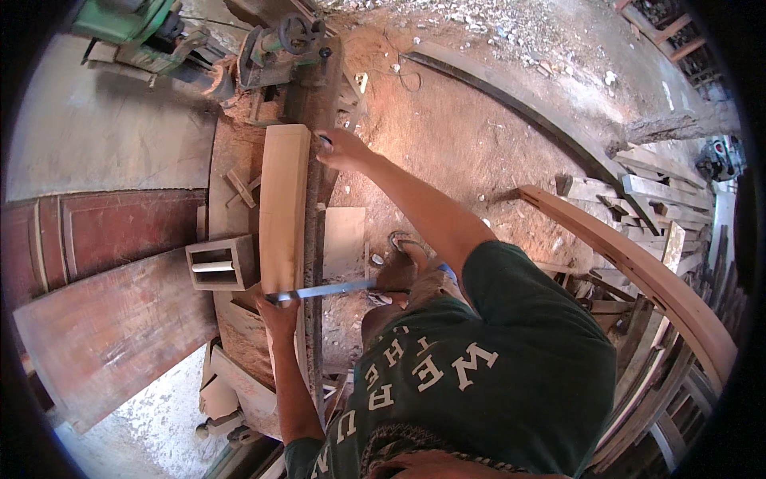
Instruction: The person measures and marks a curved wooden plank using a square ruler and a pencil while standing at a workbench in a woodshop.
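Observation:
A thick light-brown wooden beam [282, 199] lies lengthwise on the bench in front of me. My left hand [279, 313] is closed at the beam's near end, around the dark end of a try square [335, 289]. Its long silver blade, slightly blurred, reaches right across the beam and past its edge. Beside the beam's far end, my right hand [343, 152] is closed with a small dark object [325, 141] between its fingers; its kind cannot be made out.
A green machine [120, 20] and a handwheel [295, 34] stand beyond the beam. Left are a small wooden box [215, 265] and a large board [112, 327]. A long curved plank [630, 263] and stacked timber [666, 191] lie right.

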`<move>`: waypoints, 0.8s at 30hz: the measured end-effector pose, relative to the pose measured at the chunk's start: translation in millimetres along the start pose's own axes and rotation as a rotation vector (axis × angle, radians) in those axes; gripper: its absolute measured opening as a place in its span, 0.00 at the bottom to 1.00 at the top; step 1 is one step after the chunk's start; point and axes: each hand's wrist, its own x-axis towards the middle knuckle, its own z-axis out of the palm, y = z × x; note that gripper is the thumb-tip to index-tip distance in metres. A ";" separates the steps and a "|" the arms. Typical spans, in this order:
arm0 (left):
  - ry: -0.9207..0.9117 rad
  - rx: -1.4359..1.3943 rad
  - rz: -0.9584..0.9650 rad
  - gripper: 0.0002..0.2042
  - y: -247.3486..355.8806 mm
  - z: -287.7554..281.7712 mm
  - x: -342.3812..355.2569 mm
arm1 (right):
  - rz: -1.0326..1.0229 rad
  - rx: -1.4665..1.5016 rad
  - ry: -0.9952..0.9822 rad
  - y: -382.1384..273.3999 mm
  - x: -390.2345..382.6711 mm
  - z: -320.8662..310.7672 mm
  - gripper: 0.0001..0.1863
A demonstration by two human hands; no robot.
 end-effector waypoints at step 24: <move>-0.093 0.156 0.011 0.48 -19.4 5.6 6.4 | -0.280 -0.534 -0.342 6.5 113.1 -2.3 0.17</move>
